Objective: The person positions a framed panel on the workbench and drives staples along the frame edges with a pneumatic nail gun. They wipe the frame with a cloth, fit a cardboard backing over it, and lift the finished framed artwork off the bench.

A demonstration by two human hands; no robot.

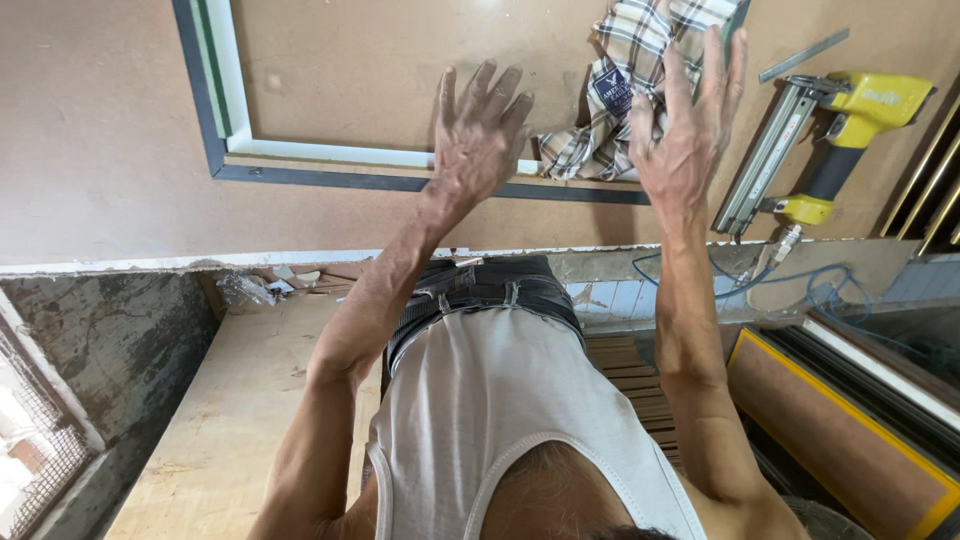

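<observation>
A white vest and dark waistband are seen at the bottom centre of the frame, with both forearms stretched upward from them. The left hand (478, 135) is laid flat on the brown table (100, 150), fingers spread open, just above the dark frame (330, 180), whose long lower rail runs left to right. The right hand (690, 130) is pressed on a crumpled checked cloth (600, 130) at upper centre, fingers extended over it. A yellow nail gun (830, 140) is seen at upper right, lying diagonally.
</observation>
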